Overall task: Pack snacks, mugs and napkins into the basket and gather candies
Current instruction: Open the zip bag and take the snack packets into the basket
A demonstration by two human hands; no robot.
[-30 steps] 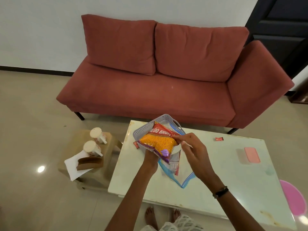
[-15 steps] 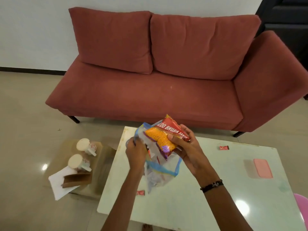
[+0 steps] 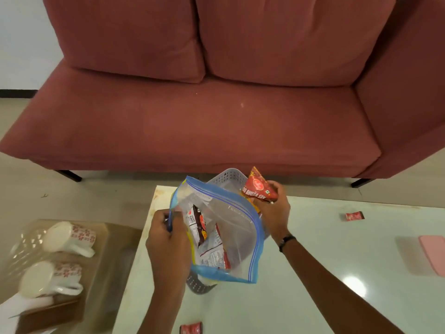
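My left hand point(image 3: 166, 239) grips the rim of a clear zip bag point(image 3: 238, 239) with a blue edge, held upright over the grey basket point(image 3: 225, 177) on the table. A dark snack packet point(image 3: 204, 227) lies inside the bag. My right hand point(image 3: 272, 210) grips a red and orange snack packet point(image 3: 258, 189) behind the bag's far edge, above the basket. Two white mugs with red flowers point(image 3: 69, 237) point(image 3: 48, 278) lie on a low stool point(image 3: 113, 239) to the left, by a white napkin point(image 3: 9, 307). Red candies point(image 3: 354, 216) point(image 3: 191, 329) lie on the table.
The pale glass table point(image 3: 313, 285) fills the lower right, with a pink flat object point(image 3: 433, 254) near its right edge. A red sofa point(image 3: 216, 116) stands just behind the table. A brown holder point(image 3: 48, 314) sits on the stool by the napkin.
The camera has come much closer. My left hand has pulled the zip bag's mouth wide. My right hand has carried the red and orange packet to the right, behind the bag and over the basket.
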